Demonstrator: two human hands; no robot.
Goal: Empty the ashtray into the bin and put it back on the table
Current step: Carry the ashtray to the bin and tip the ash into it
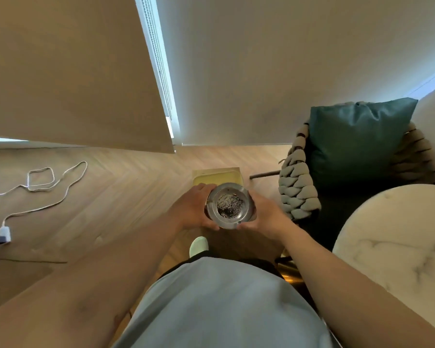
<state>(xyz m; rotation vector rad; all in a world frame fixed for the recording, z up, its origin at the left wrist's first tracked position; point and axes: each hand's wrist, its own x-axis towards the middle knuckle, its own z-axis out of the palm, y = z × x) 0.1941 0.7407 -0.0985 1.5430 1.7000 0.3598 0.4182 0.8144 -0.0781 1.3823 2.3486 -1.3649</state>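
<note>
A round metal ashtray with grey ash and dark bits in its bowl is held upright between both hands, above the floor. My left hand grips its left rim and my right hand cups its right side. Just beyond the ashtray stands a yellow bin with its lid shut, partly hidden by the ashtray. The round white marble table is at the right.
A woven chair with a teal cushion stands right of the bin. A white charger cable and plug lie on the wooden floor at left. Curtains hang behind. My foot shows below the ashtray.
</note>
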